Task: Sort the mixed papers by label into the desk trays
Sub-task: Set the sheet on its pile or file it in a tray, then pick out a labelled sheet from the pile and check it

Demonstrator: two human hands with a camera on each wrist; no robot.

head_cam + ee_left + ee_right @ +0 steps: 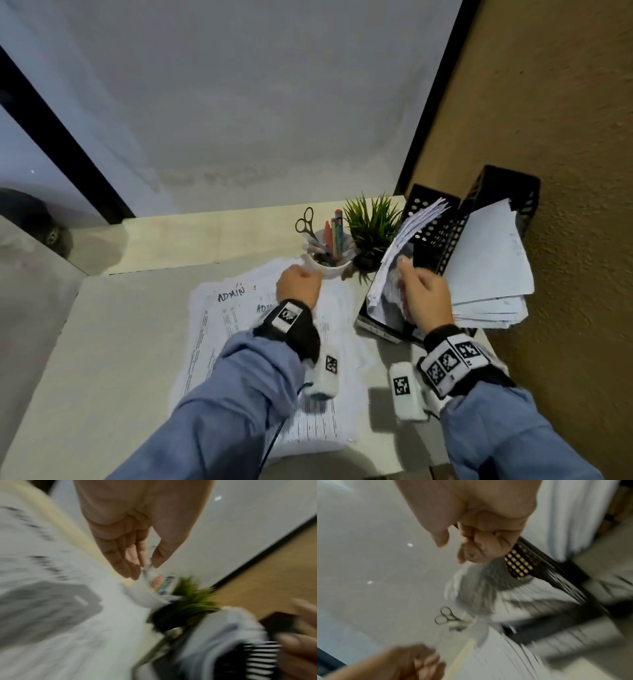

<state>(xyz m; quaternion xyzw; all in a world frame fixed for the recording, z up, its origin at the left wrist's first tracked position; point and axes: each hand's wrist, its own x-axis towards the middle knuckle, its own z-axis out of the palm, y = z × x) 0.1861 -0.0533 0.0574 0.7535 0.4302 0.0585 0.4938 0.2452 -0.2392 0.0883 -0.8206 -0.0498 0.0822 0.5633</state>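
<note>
Two hands are up over the desk [113, 342]. Your right hand [426, 296] pinches a sheaf [407, 236] standing in the left tray [433, 219] at the desk's far right corner. Your left hand [298, 286], fingers loosely extended and holding nothing, hovers above the papers [219, 329] mid-desk.

Desk layout, head view.
Loose papers [219, 329] spread on desk [102, 342], left of centre. Behind them a cup [327, 269] with scissors [306, 224] and pens [334, 233]; plant [371, 226] just right of cup. Two perforated trays [442, 233] at right against wall [565, 137], each with a sheaf of paper inside. Left hand [298, 284] over loose papers, right hand [424, 294] at nearer tray's sheaf [404, 240].
</note>
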